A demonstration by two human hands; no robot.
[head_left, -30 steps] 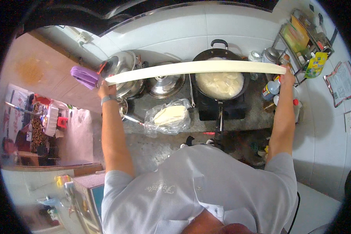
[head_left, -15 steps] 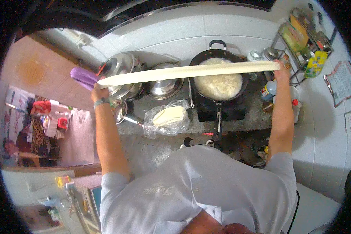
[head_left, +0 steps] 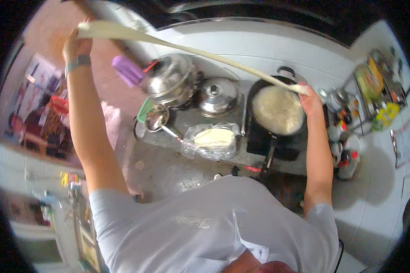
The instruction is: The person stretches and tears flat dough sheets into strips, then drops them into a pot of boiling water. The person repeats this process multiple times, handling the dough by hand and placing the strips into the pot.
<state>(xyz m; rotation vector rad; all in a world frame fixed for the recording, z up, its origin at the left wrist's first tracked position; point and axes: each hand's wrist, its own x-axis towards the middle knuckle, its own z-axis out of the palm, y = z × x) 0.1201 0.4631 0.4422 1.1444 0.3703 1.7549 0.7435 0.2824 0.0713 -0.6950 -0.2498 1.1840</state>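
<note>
Dough strip [head_left: 191, 49]: long, pale, stretched taut from 11 o'clock down to 2 o'clock, above the counter [head_left: 187, 123]. Left hand [head_left: 76, 44]: raised high, fingers closed on the strip's upper end. Right hand [head_left: 310, 101]: pinches the lower end at the rim of the black wok [head_left: 278, 111], which holds white contents. Steel pot [head_left: 171, 79] and lid [head_left: 217, 94]: at 12 o'clock. Bagged dough [head_left: 212, 139]: centre, just beside the wok.
</note>
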